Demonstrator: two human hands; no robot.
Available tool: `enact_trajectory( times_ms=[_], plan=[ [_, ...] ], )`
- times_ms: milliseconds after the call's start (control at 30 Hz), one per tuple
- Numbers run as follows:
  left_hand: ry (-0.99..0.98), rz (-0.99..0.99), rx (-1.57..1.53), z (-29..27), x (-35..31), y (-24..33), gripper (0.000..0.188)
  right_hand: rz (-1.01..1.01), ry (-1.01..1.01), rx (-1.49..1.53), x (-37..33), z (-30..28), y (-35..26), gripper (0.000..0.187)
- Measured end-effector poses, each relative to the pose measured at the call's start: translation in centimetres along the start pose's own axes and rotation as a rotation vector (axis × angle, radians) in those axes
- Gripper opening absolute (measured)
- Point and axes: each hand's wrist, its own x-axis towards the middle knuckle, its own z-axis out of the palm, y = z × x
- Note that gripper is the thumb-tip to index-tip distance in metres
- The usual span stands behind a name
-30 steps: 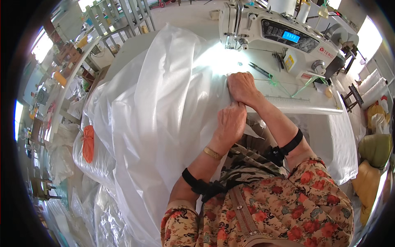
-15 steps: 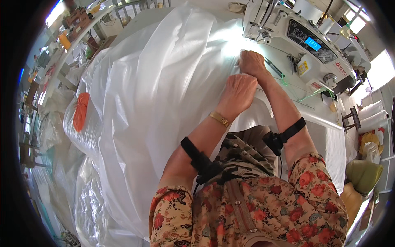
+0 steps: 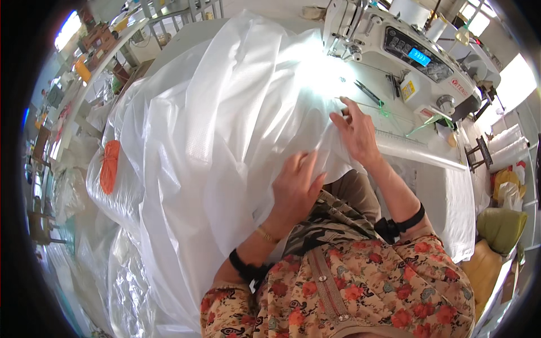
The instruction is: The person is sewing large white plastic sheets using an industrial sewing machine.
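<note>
A big translucent white plastic sheet (image 3: 225,101) lies in folds over the table and hangs down at the left. My left hand (image 3: 296,188) is on or just above its near part, fingers stretched and thumb apart. Farther up and to the right, my right hand (image 3: 359,132) is open at the sheet's right edge, thumb and fingers apart. Whether its fingertips touch the sheet I cannot tell. Just beyond it stands a white sewing machine (image 3: 389,45) with a blue-lit display; its bright lamp washes out the sheet around the needle.
Dark thread snips (image 3: 369,93) lie right of the needle area, near green thread (image 3: 431,125). An orange tied bundle (image 3: 110,167) rests on the sheet's left side. A clear roll or rod (image 3: 422,155) runs along the table's right front. An olive cushion-like bundle (image 3: 501,230) stands at far right.
Both hands, closed and close together near the needle before, have drawn back toward me and opened. My left hand came lower and left; the sheet's near right edge has shifted.
</note>
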Motion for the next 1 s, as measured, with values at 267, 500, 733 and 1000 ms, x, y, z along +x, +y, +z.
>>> enact_trajectory(
  times_ms=[267,500,733,1000],
  plan=[
    [-0.199,-0.169,-0.042,-4.6,-9.7,-0.6,0.039,-0.066,0.004,0.268,-11.5,-0.5,-0.6,0.043],
    [-0.296,-0.215,0.144,-4.6,-6.8,3.1,0.014,-0.259,0.037,0.117,-12.9,-2.0,0.6,0.012],
    [-0.390,-0.208,-0.197,-5.7,-3.6,5.2,0.010,-0.614,-0.085,0.051,-11.4,-3.0,-1.7,0.013],
    [-0.346,-0.617,-0.522,-4.4,-4.0,5.6,0.018,-0.722,-0.173,-0.139,-11.7,-1.8,-2.6,0.019]
  ],
)
